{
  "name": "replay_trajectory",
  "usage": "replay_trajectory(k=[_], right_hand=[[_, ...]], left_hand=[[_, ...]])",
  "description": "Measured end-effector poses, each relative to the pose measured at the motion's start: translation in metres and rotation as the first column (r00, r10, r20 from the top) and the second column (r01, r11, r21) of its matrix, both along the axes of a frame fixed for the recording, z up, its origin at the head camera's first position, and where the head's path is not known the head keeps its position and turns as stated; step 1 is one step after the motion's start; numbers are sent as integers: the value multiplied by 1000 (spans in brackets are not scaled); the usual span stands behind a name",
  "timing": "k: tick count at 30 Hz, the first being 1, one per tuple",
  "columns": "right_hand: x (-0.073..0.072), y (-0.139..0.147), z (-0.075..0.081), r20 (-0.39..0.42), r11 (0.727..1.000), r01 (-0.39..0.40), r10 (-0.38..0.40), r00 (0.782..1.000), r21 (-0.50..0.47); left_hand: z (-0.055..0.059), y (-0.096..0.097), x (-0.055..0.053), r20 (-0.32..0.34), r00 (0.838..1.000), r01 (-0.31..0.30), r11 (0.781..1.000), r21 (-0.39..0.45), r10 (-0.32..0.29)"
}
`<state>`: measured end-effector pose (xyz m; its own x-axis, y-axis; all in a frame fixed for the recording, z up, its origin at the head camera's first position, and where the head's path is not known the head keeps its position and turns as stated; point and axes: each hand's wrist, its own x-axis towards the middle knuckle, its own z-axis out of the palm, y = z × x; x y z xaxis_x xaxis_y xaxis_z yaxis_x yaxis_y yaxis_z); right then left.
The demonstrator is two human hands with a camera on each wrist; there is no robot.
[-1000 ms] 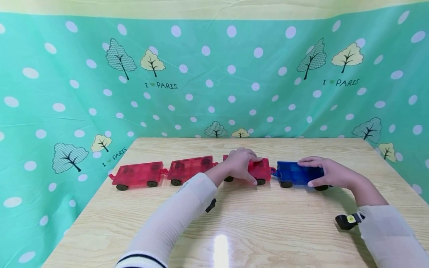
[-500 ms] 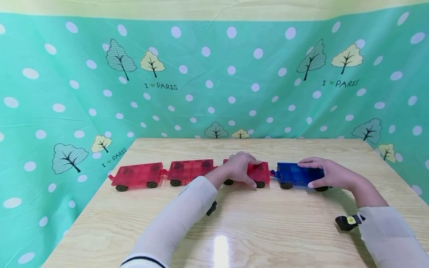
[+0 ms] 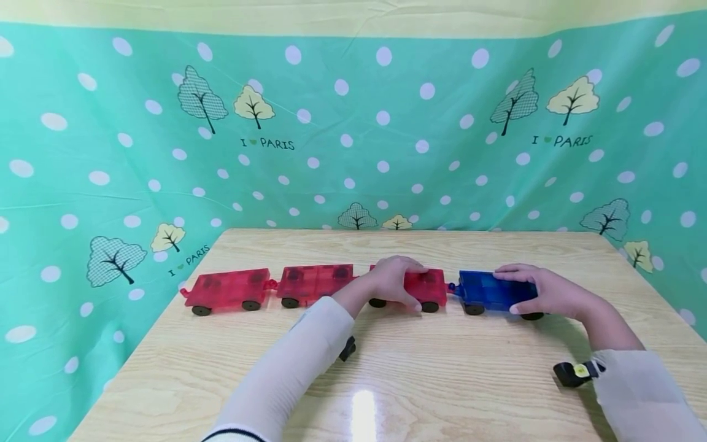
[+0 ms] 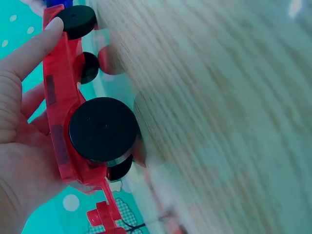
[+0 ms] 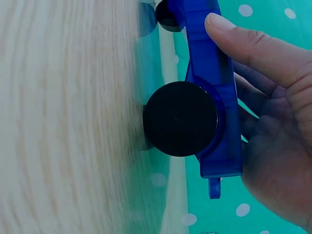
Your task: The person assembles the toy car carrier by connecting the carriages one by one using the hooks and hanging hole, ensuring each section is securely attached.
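Observation:
Three red see-through toy train cars with black wheels stand in a row on the table, hooked to a blue one at the right end. My left hand [image 3: 393, 281] holds the third red car [image 3: 435, 279] from above, thumb on its near side and fingers over the far side. In the left wrist view the thumb presses the side of that red car [image 4: 59, 92], above its wheels. My right hand [image 3: 547, 293] grips the blue car [image 3: 476, 287] at its right half. Its thumb lies along the side of the blue car [image 5: 207, 53] in the right wrist view.
The leftmost red car [image 3: 226, 288] and the second red car [image 3: 315, 283] stand to the left, joined by a small ring coupling [image 3: 270, 285]. A dotted green cloth [image 3: 381, 166] hangs behind the wooden table [image 3: 442, 374]. Black wrist cameras hang under both sleeves.
My left hand has come down slightly with the third red car. The second and third red cars, raised at their adjoining ends before, now sit level. My right hand stays on the blue car.

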<state>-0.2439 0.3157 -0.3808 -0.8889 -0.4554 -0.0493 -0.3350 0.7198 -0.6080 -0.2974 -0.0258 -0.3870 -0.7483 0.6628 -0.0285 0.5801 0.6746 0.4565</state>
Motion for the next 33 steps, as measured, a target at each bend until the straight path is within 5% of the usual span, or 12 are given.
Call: replay_trajectory(k=[15,25,33], right_hand=[[7,1,8,-55,998,29,-26,998,55],[16,1,9,-261,998,48,-54,964,-30],[22,0,12,-306,991,83,-113,945,-109]], left_hand=[[0,-31,13,100,992,-107,957,270,83],[1,-59,21,145,976,-211,851,480,160],[9,-79,28,210,965,-250,791,558,157]])
